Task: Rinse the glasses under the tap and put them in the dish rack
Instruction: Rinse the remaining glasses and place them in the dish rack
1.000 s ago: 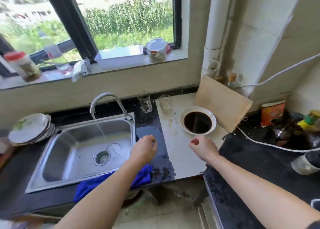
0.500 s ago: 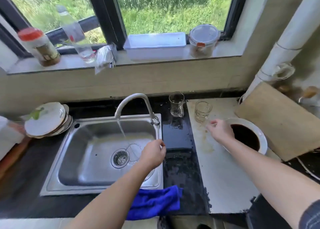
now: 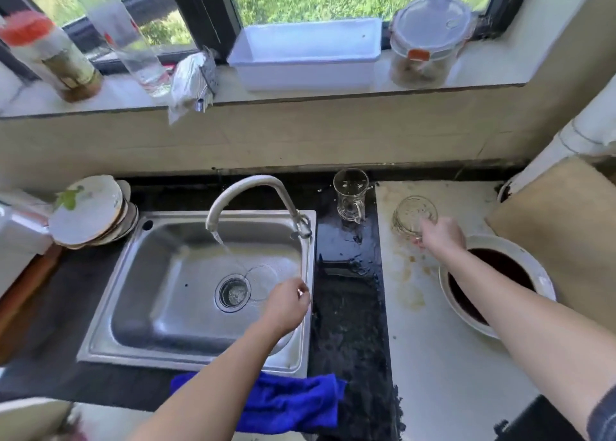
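A short clear glass (image 3: pixel 413 214) stands on the pale worktop right of the sink, looking slightly tilted. My right hand (image 3: pixel 441 237) is against its near right side, fingers closed on it. A taller clear glass with a handle (image 3: pixel 350 194) stands upright on the black wet counter behind the sink's right corner. The curved tap (image 3: pixel 253 194) runs a thin stream into the steel sink (image 3: pixel 186 310). My left hand (image 3: pixel 288 304) hovers over the sink's right rim, fingers curled, holding nothing.
Stacked plates (image 3: pixel 90 210) sit left of the sink. A blue cloth (image 3: pixel 293 404) hangs over the front edge. A white bowl of dark liquid (image 3: pixel 536 274) and a wooden board (image 3: pixel 560 214) lie right. A white tub (image 3: pixel 306 54), jars and bottles line the sill.
My right hand has moved forward from beside the bowl to the short glass and closed on it. My left hand stays by the sink's right rim. The view moved closer.
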Motion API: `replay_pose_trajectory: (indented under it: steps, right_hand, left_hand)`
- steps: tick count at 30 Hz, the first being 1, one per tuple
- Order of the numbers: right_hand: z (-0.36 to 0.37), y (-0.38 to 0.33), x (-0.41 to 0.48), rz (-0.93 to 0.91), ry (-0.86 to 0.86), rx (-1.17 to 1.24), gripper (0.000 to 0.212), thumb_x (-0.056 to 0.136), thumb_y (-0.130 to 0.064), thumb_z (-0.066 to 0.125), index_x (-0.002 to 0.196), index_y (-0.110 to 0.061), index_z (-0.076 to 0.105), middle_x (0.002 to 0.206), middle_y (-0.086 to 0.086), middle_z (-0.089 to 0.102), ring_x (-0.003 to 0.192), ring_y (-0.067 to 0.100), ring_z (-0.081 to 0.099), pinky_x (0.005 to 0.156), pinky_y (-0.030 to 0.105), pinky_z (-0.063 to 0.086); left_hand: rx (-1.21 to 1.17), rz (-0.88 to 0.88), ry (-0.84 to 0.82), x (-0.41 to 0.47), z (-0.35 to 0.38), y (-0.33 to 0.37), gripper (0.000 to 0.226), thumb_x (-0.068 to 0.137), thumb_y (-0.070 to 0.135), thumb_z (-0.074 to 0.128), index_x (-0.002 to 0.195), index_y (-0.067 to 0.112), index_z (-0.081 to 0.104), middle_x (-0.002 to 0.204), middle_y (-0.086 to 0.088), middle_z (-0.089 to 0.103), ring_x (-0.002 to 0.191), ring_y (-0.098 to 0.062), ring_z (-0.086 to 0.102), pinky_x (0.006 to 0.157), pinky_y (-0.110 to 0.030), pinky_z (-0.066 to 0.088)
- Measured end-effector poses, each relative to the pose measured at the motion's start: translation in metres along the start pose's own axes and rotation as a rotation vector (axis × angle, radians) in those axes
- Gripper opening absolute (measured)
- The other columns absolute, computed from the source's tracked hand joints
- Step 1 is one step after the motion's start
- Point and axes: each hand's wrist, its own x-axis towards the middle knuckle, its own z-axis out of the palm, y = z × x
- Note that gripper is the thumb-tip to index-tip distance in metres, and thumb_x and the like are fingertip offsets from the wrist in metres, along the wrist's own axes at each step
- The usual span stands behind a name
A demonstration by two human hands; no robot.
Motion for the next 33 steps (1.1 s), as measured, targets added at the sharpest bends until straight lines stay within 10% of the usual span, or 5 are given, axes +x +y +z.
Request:
replay_pose_trajectory:
  steps: [6, 12, 21, 25, 33]
  right_hand:
    - [0.005, -0.012, -0.056, -0.182, -0.16, 0.026, 0.032, 0.102, -0.032, 0.044, 0.083, -0.012, 0.059, 0.074, 0.008, 0.068, 0.06, 0.018, 0.062, 0.049, 0.024, 0.042]
    - [0.08, -0.045, -0.104, -0.202, -0.417, 0.123, 0.031, 0.093, -0.033, 0.052, 0.068, -0.014, 0.055, 0.065, 0.008, 0.059, 0.062, 0.027, 0.057, 0.059, 0.036, 0.039]
    - [0.179, -0.124, -0.188, -0.027, -0.678, 0.127, 0.025, 0.098, -0.015, 0.038, 0.09, -0.004, 0.059, 0.084, 0.022, 0.073, 0.06, 0.025, 0.059, 0.041, 0.021, 0.034]
    - [0.212, -0.137, -0.209, 0.165, -0.705, 0.208, 0.022, 0.099, -0.015, 0.039, 0.084, -0.007, 0.053, 0.07, 0.011, 0.058, 0.048, 0.016, 0.05, 0.042, 0.023, 0.036]
    - [0.227, -0.158, -0.191, 0.007, -0.686, 0.005, 0.028, 0.092, -0.019, 0.06, 0.12, -0.015, 0.055, 0.108, 0.007, 0.065, 0.067, 0.02, 0.069, 0.042, 0.021, 0.039]
  left_hand:
    - [-0.266, -0.126, -0.036, 0.011, -0.006, -0.01, 0.014, 0.092, 0.016, 0.051, 0.091, 0.01, 0.063, 0.082, -0.009, 0.064, 0.078, -0.027, 0.062, 0.07, -0.031, 0.046]
    - [-0.731, -0.348, -0.062, 0.012, -0.027, -0.041, 0.015, 0.097, 0.016, 0.046, 0.095, 0.005, 0.055, 0.076, -0.012, 0.054, 0.06, -0.021, 0.051, 0.053, -0.027, 0.04]
    - [-1.244, -0.49, -0.164, 0.024, -0.064, -0.139, 0.039, 0.098, 0.039, 0.037, 0.106, 0.01, 0.062, 0.094, -0.014, 0.069, 0.08, -0.028, 0.063, 0.078, -0.04, 0.053]
    - [-1.582, -0.483, -0.28, 0.039, -0.066, -0.176, 0.05, 0.102, 0.041, 0.027, 0.113, 0.008, 0.063, 0.097, -0.014, 0.074, 0.072, -0.023, 0.071, 0.061, -0.034, 0.058]
    - [-1.496, -0.481, -0.405, 0.067, -0.071, -0.204, 0.033, 0.093, 0.039, 0.044, 0.082, 0.015, 0.064, 0.063, -0.004, 0.062, 0.047, -0.017, 0.05, 0.048, -0.023, 0.031]
